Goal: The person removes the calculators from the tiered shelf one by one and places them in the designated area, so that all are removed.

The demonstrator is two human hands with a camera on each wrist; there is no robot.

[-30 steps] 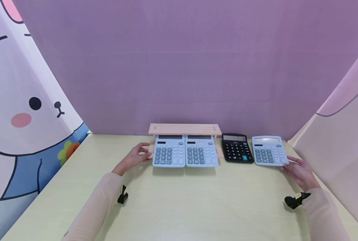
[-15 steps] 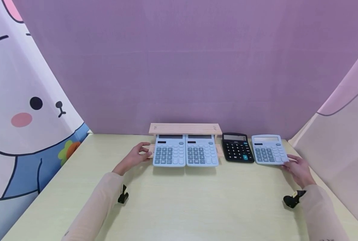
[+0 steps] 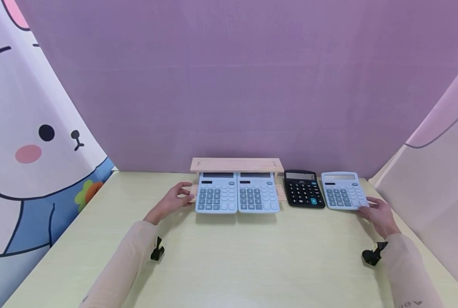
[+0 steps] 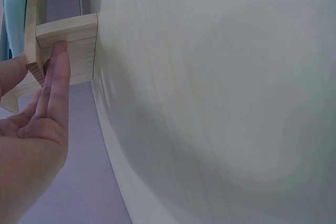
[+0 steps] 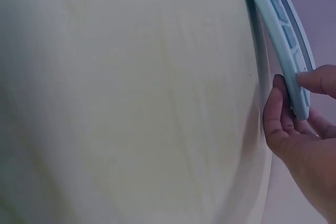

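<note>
A wooden stand (image 3: 237, 164) at the back of the table bears two light-blue calculators (image 3: 216, 193) side by side, their lower ends jutting out past it. My left hand (image 3: 171, 202) holds the stand's left end; in the left wrist view the thumb lies on one side of a slat (image 4: 34, 30) and the fingers on the other. On the right, my right hand (image 3: 379, 217) pinches the lower right corner of another light-blue calculator (image 3: 344, 192). The right wrist view has the thumb on its top face and the fingers below, with that calculator's edge (image 5: 278, 30) tilted off the table.
Between the stand and the right-hand calculator lies a black calculator (image 3: 304, 189). A purple backdrop (image 3: 236, 85) rises just behind the table (image 3: 252, 265). Cartoon-printed cloth (image 3: 32, 171) hangs at the left, and a pale cloth panel (image 3: 432, 184) bounds the right.
My right hand has shifted slightly left and up, and the calculator in it has nudged left a little. The left hand and the stand have held still.
</note>
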